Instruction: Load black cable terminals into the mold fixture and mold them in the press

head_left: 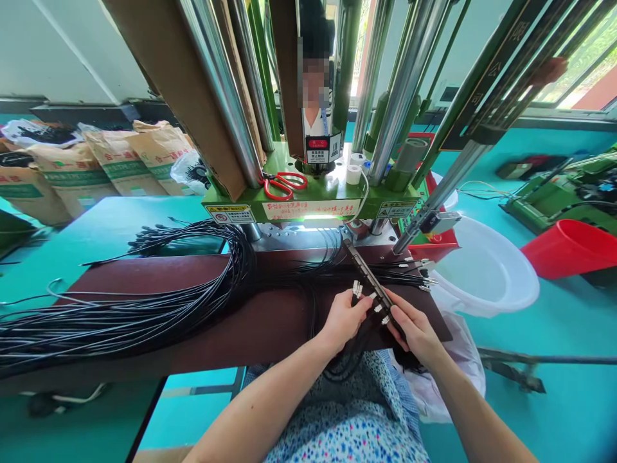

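Note:
My left hand [341, 317] is closed in a pinch on a few black cable ends with small metal connectors [357, 289], held just left of a long dark fixture bar [366, 276]. My right hand [409, 325] grips the near end of that bar, which slants up toward the green press [308, 206]. Several connectors sit in the bar's slots near my fingers. More cables run from my hands down into my lap.
A big bundle of black cables [144, 308] lies across the dark red mat [270, 321] to the left. Red scissors [284, 183] rest on the press base. A white basin [482, 270] and red bin [569, 247] stand right. Paper sacks [120, 161] line the far left. A person stands behind the press.

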`<state>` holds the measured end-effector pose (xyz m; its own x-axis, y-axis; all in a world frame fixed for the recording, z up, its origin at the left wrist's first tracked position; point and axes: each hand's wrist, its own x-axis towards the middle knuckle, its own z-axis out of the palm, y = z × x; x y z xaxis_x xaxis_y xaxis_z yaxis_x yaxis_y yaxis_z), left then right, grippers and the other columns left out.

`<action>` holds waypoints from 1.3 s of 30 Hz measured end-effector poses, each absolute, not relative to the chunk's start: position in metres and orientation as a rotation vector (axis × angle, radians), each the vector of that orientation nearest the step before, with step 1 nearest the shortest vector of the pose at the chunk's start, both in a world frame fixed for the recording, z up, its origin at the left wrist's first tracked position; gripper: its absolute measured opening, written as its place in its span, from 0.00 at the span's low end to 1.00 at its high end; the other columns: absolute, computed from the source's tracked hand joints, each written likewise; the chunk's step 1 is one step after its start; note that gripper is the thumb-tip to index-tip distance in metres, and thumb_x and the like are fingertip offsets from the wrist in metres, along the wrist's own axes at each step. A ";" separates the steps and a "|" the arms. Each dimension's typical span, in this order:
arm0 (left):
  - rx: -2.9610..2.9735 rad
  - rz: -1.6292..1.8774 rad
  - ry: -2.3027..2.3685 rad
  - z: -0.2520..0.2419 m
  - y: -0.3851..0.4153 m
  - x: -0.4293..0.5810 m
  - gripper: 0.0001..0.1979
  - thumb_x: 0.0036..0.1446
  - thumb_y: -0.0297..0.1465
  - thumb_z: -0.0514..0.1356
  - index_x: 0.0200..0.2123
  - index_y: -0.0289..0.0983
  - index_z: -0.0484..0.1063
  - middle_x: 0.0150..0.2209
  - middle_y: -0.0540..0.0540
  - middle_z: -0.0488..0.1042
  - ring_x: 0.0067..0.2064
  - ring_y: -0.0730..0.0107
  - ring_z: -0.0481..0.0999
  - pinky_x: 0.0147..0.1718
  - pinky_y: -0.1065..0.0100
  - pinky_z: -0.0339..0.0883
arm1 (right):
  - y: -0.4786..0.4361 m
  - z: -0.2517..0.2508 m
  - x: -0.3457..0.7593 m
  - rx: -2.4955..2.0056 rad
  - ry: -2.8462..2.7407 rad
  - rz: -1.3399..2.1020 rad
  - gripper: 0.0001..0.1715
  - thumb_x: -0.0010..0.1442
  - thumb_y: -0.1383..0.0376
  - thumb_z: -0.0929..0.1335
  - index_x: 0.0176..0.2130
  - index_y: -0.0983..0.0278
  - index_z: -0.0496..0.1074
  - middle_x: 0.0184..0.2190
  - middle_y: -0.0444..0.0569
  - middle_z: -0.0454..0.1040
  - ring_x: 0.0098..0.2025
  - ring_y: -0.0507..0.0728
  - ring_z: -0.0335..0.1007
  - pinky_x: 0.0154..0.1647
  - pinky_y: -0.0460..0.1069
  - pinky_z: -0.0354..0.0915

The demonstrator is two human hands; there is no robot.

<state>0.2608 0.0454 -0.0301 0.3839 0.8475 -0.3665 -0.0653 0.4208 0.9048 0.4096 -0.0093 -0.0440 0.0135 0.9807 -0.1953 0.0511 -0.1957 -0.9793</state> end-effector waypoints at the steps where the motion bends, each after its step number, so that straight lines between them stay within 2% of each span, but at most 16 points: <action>1: 0.937 0.706 0.999 -0.030 0.046 0.260 0.12 0.49 0.37 0.59 0.25 0.37 0.59 0.11 0.60 0.52 0.11 0.85 0.46 0.10 0.78 0.40 | -0.009 -0.044 0.410 -1.402 -1.164 1.319 0.37 0.60 0.52 0.60 0.61 0.71 0.52 0.13 0.36 0.53 0.13 0.46 0.45 0.11 0.42 0.45; 7: 0.873 0.726 0.978 -0.036 0.045 0.257 0.15 0.47 0.39 0.61 0.24 0.37 0.57 0.11 0.62 0.51 0.11 0.86 0.45 0.10 0.78 0.38 | -0.009 -0.048 0.408 -1.464 -1.339 1.254 0.33 0.61 0.53 0.60 0.61 0.66 0.54 0.17 0.38 0.56 0.17 0.47 0.50 0.15 0.43 0.50; 10: 0.902 0.721 0.957 -0.038 0.046 0.255 0.15 0.47 0.40 0.60 0.24 0.37 0.59 0.11 0.61 0.52 0.11 0.84 0.47 0.10 0.77 0.40 | -0.009 -0.046 0.406 -1.471 -1.330 1.270 0.36 0.60 0.51 0.60 0.60 0.68 0.54 0.16 0.38 0.56 0.15 0.47 0.50 0.13 0.43 0.48; 14: 0.970 0.878 0.964 -0.030 0.054 0.241 0.16 0.49 0.42 0.58 0.25 0.34 0.64 0.18 0.53 0.64 0.18 0.81 0.62 0.15 0.77 0.54 | -0.009 -0.043 0.407 -1.422 -1.214 1.297 0.38 0.59 0.51 0.60 0.60 0.72 0.53 0.13 0.36 0.54 0.13 0.47 0.47 0.11 0.42 0.45; 16: 0.903 1.054 0.989 -0.027 0.058 0.234 0.16 0.50 0.43 0.57 0.26 0.35 0.64 0.18 0.54 0.63 0.19 0.81 0.62 0.17 0.77 0.56 | -0.009 -0.043 0.408 -1.409 -1.197 1.293 0.36 0.60 0.52 0.60 0.60 0.70 0.53 0.12 0.35 0.53 0.12 0.46 0.46 0.11 0.42 0.44; 19: 0.830 1.114 0.986 -0.030 0.061 0.232 0.16 0.53 0.45 0.53 0.29 0.37 0.60 0.12 0.60 0.54 0.13 0.82 0.52 0.12 0.78 0.48 | -0.007 -0.043 0.409 -1.413 -1.192 1.316 0.35 0.60 0.53 0.61 0.59 0.69 0.55 0.13 0.36 0.53 0.13 0.46 0.46 0.10 0.42 0.43; 22: 0.839 0.989 0.958 -0.041 0.059 0.239 0.15 0.55 0.45 0.51 0.28 0.40 0.55 0.11 0.62 0.51 0.11 0.82 0.47 0.10 0.78 0.41 | -0.007 -0.041 0.408 -1.420 -1.162 1.353 0.36 0.58 0.52 0.62 0.59 0.70 0.57 0.14 0.37 0.56 0.13 0.46 0.47 0.10 0.42 0.44; 24: 0.874 0.946 0.958 -0.046 0.057 0.243 0.15 0.54 0.45 0.52 0.27 0.40 0.54 0.11 0.62 0.53 0.10 0.83 0.48 0.10 0.78 0.41 | -0.006 -0.039 0.407 -1.423 -1.147 1.362 0.37 0.57 0.51 0.63 0.58 0.69 0.57 0.15 0.38 0.57 0.13 0.46 0.47 0.10 0.42 0.44; 31: 0.972 0.820 0.957 -0.038 0.055 0.242 0.16 0.44 0.41 0.62 0.20 0.34 0.64 0.10 0.57 0.58 0.12 0.83 0.52 0.13 0.76 0.44 | -0.007 -0.036 0.408 -1.427 -1.153 1.412 0.38 0.56 0.50 0.64 0.58 0.69 0.58 0.15 0.38 0.57 0.13 0.45 0.46 0.10 0.43 0.43; 35: 0.895 0.809 0.979 -0.033 0.056 0.244 0.16 0.41 0.40 0.64 0.18 0.34 0.65 0.10 0.56 0.57 0.13 0.83 0.52 0.13 0.75 0.41 | -0.007 -0.037 0.410 -1.394 -1.203 1.427 0.36 0.58 0.51 0.63 0.58 0.70 0.57 0.14 0.36 0.54 0.13 0.46 0.46 0.11 0.42 0.44; 39: 0.814 0.784 0.963 -0.030 0.060 0.245 0.15 0.38 0.38 0.65 0.17 0.34 0.64 0.09 0.57 0.55 0.13 0.84 0.50 0.13 0.75 0.38 | -0.007 -0.037 0.411 -1.407 -1.243 1.417 0.40 0.59 0.50 0.62 0.60 0.73 0.53 0.13 0.36 0.54 0.13 0.46 0.47 0.11 0.43 0.43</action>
